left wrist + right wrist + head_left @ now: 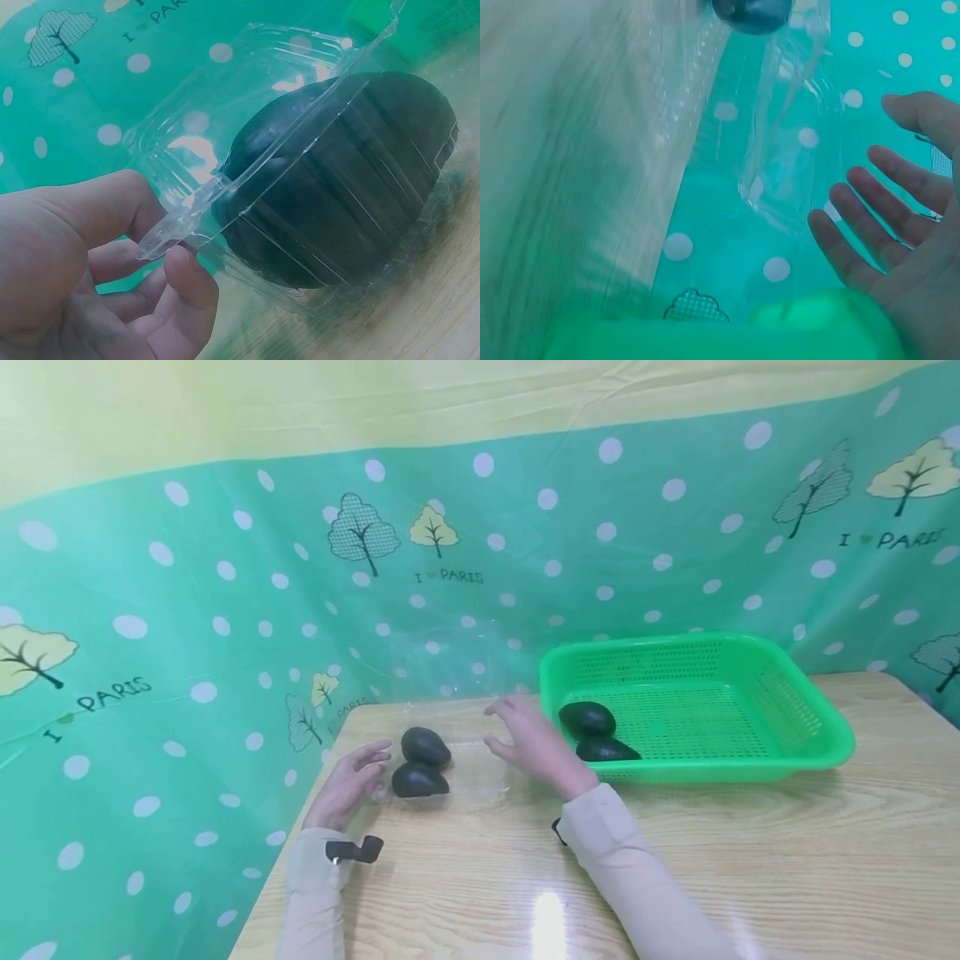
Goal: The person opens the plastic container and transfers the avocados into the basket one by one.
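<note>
A clear plastic clamshell box (483, 781) stands on the table with its lid raised at the back. Two dark avocados, an upper one (425, 747) and a lower one (420, 780), lie in its left part. My left hand (348, 787) is at the box's left side; in the left wrist view its thumb and fingers pinch the plastic rim (176, 225) beside an avocado (337, 180). Between box and basket hovers my right hand (536, 745), holding nothing. The right wrist view shows its fingers (862, 232) spread and slightly bent, apart from the plastic.
A green perforated basket (705, 770) sits right of the box. Two more avocados, one behind (587, 720) and one in front (606, 749), lie in its left end. A spotted green and yellow cloth (450, 643) hangs behind the wooden table (465, 885).
</note>
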The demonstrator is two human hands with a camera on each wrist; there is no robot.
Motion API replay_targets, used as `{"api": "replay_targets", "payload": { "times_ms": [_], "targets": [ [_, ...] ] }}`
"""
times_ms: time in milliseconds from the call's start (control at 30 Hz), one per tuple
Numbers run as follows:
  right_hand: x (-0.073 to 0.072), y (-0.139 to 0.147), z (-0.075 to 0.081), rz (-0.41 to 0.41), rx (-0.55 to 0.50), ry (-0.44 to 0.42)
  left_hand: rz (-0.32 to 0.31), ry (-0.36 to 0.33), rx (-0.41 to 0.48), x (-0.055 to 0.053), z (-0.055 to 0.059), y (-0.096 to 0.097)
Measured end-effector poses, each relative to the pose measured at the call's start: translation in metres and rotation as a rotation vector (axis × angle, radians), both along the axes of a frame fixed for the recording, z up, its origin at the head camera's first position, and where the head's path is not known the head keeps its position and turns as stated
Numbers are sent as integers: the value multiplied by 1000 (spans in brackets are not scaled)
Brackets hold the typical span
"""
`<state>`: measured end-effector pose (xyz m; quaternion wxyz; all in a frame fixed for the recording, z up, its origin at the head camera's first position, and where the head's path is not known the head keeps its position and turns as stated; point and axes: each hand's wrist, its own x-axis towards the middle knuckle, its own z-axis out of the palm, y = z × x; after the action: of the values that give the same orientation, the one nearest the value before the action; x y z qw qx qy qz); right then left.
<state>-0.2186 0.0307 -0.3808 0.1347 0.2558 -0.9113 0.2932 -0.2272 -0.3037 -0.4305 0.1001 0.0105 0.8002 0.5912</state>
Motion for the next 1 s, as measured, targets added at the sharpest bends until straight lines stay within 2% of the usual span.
{"api": "replay_targets", "payload": {
  "times_ms": [267, 600, 867, 1000],
  "targets": [
    [5, -14, -7, 30, 8, -79, -8, 3, -7, 1, 2, 0],
    [3, -31, -14, 68, 19, -55, -10, 14, -30, -2, 1, -2],
    [3, -45, -21, 81, 9, -124, 11, 1, -43, -2, -1, -4],
    [4, -50, -26, 93, 5, -125, 12, 0, -32, -2, -4, -2]
  ]
}}
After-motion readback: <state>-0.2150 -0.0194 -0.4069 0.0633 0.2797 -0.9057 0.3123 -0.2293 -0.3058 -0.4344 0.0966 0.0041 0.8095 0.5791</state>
